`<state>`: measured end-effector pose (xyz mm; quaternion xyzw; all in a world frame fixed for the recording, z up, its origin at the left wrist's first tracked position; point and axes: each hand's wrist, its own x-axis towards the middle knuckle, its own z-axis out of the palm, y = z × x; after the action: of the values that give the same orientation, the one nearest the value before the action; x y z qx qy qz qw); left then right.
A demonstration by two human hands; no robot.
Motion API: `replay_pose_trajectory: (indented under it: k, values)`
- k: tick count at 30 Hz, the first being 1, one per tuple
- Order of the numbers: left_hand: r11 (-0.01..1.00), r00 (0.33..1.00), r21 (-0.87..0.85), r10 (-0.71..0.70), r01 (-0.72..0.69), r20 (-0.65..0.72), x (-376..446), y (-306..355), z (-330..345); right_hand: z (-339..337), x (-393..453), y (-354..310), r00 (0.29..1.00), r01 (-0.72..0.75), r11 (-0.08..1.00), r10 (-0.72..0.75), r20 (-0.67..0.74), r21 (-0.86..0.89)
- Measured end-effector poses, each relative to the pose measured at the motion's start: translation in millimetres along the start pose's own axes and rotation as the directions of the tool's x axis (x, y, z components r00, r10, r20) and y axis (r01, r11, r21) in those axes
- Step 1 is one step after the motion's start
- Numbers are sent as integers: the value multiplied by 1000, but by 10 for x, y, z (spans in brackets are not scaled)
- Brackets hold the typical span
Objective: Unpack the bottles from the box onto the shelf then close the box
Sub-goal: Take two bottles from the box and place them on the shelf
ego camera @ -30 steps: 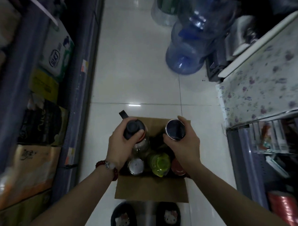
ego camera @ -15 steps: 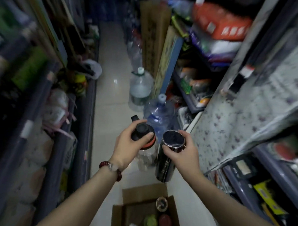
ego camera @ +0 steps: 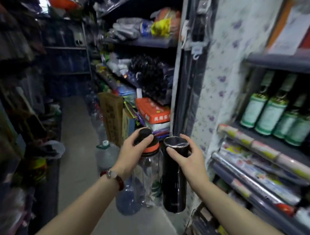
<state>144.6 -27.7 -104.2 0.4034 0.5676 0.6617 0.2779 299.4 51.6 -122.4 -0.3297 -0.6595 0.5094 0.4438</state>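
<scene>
My left hand (ego camera: pixel 132 153) holds the clear see-through bottle with the orange and black lid (ego camera: pixel 149 171) by its top. My right hand (ego camera: pixel 186 156) grips the tall shiny black metal flask (ego camera: pixel 173 187) near its rim, both up in the air beside the shelf (ego camera: pixel 269 144). I think the clear one is light and may crack, and the flask is slick, so holding lower on the bodies would be safer.

Two bottles hang side by side at frame centre, the clear bottle (ego camera: pixel 149 174) at nine o'clock of the flask (ego camera: pixel 174 180), with shelves (ego camera: pixel 279 64) of bottles (ego camera: pixel 273 112) at three o'clock, a water jug (ego camera: pixel 106 155) on the floor (ego camera: pixel 77 156) at ten.
</scene>
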Motion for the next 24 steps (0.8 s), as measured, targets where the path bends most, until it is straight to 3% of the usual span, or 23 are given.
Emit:
replay_pose_trajectory:
  k: [7, 13, 16, 24]
  values:
    - [1000, 976, -13, 0, 3, 219, 253, 739, 810, -890, 145, -650, 991, 17, 1000, -15, -131, 13]
    - [990, 904, 94, 56, -105, 423, 398, 1244, 1544, -1724, 260, -1084, 972, 69, 998, -68, -227, -6]
    - [976, 889, 140, 88, -168, 449, 432, 1473, 1849, -2069, 289, -1321, 966, 98, 995, -101, -237, -22]
    - [951, 821, 59, 231, -305, 523, 629, 2356, 2459, -2759, 405, -2137, 914, 234, 963, -266, -308, -137]
